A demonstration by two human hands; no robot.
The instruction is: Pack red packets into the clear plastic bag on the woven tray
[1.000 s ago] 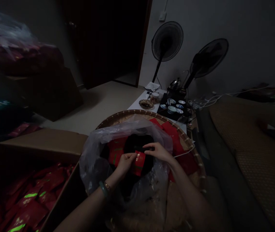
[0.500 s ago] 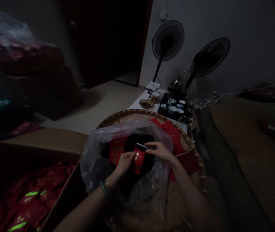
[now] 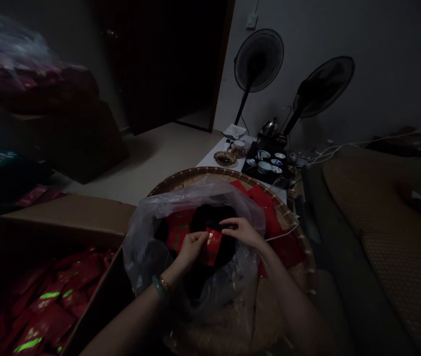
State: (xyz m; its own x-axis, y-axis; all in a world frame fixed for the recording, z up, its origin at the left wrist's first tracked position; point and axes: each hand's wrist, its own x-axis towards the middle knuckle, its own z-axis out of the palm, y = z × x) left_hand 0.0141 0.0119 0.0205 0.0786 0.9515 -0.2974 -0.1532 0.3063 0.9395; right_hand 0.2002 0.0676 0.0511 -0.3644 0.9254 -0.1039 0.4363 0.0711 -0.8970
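Observation:
My left hand [image 3: 192,248] pinches the left edge of a small red packet [image 3: 213,245] with gold print. Across the packet's top lies a dark narrow strip [image 3: 214,226], and the thumb and fingers of my right hand [image 3: 240,231] close on its right end. Dim light hides what the strip is. Both hands are over a clear plastic bag [image 3: 140,237] with its mouth spread wide. Inside it are a black mass [image 3: 205,213] and more red packets [image 3: 178,225] with green stripes. The bag rests in a round woven bamboo tray [image 3: 166,184].
Red packets [image 3: 266,202] lie along the tray's right side. At left stands an open cardboard box [image 3: 69,212] of red packets [image 3: 55,316]. Beyond the tray are cups [image 3: 264,168] on a low table and two fans [image 3: 258,59]. A woven mat [image 3: 392,237] lies right.
The dark strip on the packet's top has turned, and its white edge no longer shows. Both hands keep nearly the same place, and the packet stays between them.

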